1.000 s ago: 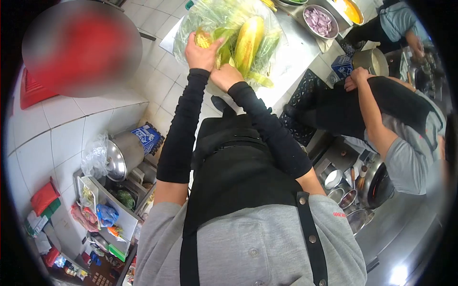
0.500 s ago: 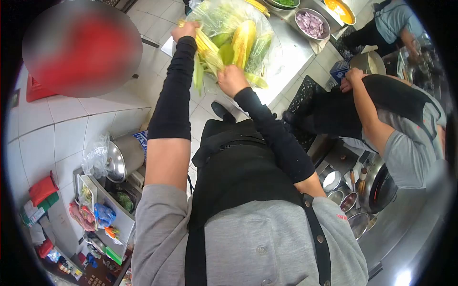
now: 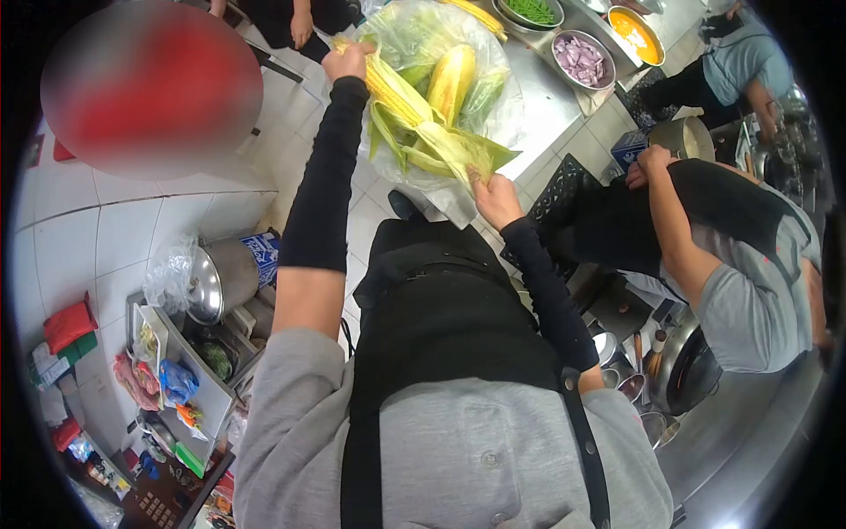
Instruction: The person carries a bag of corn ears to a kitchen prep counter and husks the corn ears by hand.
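A yellow corn cob is stretched between my two hands, its pale green husk pulled down toward the lower right. My left hand is closed round the upper end of the cob. At the other end, my right hand grips the gathered husk. Behind and under the cob lies a clear plastic bag on the metal table. Another, larger yellow cob rests on that bag, with green husks around it.
Bowls of chopped purple onion, green vegetable and orange liquid stand at the upper right. A co-worker stands on the right, another farther back. A third person's hand shows at the top.
My right hand has moved right and down, drawing the husk away from the cob. My left hand has stayed on the cob's upper end. A person has come into view at the top.
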`<state>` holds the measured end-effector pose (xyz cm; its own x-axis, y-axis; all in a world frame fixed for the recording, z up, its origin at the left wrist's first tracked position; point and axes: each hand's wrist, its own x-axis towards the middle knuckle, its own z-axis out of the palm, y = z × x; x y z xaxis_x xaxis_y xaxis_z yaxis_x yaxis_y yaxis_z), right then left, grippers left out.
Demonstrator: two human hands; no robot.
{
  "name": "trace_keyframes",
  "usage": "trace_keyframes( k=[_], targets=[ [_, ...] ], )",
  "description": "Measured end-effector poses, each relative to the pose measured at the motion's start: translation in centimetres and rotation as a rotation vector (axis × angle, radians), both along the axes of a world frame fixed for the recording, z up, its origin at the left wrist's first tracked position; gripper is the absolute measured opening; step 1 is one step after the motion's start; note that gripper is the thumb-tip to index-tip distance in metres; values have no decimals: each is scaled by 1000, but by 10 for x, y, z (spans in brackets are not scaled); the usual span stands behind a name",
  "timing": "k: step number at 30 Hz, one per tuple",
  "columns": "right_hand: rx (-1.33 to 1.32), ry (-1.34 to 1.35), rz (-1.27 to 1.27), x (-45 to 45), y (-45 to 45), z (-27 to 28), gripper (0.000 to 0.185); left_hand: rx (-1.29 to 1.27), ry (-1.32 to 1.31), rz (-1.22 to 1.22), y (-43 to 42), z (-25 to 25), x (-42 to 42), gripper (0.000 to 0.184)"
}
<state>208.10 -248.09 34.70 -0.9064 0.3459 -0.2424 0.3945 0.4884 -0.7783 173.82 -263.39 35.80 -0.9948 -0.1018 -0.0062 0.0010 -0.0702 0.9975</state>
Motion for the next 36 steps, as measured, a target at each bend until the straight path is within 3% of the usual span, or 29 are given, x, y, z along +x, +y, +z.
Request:
trace_keyframes(
  k=[3,6,10,11,14,17,19,20,23,25,29,33,36],
  targets=[
    [3,-57,-39,-9,10,-8,66,155,215,-54,-8,41,38,22],
    [77,-106,-18,-15,21,-5,66,215,306,-72,-6,64,55,22],
    [54,24,-81,-17,37,11,58,236,379,-34,3,116,78,23],
    [46,-22,-69,-18,41,25,44,166,442,-58,4,129,78,19],
    [124,219,-30,-21,45,16,31,5,604,-32,11,148,63,22],
    [126,316,4,-38,39,23,23,65,667,-106,42,178,62,17],
    [194,224,71,-50,37,34,26,-9,712,-231,42,191,60,18],
    [226,181,101,-58,37,41,28,-51,701,-298,42,191,55,19],
    [255,399,24,-83,30,74,38,-182,660,-497,43,187,45,23],
    [123,489,-18,-112,19,115,48,-268,639,-627,44,175,41,28],
    [96,553,2,-173,21,134,68,-344,588,-918,47,115,30,26],
    [7,351,163,-197,47,99,52,-191,349,-917,31,105,45,23],
    [-251,394,22,-194,30,84,46,-193,410,-698,20,89,58,21]
  ],
)
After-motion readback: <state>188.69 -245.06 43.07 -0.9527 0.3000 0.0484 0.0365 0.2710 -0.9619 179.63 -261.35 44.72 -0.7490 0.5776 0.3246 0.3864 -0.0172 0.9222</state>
